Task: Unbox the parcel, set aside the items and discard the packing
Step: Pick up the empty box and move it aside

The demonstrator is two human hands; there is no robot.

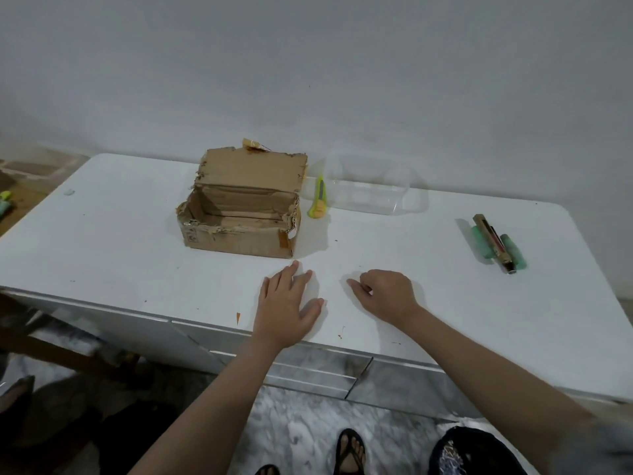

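An open brown cardboard box [239,214] stands on the white table [445,303], its lid flap raised at the back and its inside showing bare. My left hand [287,306] lies flat on the table just in front of the box, fingers straight. A little to its right, my right hand [387,293] rests on the table with fingers loosely curled, holding nothing. At the table's right lie the unpacked items [496,245]: green cylinders with a brown stick-like thing across them.
A yellow-green utility knife [319,198] lies right of the box. Behind it sits a clear plastic tray [373,190] by the wall. Small scraps dot the table's front edge. Below are marbled floor, my sandalled feet and a dark bag [472,454].
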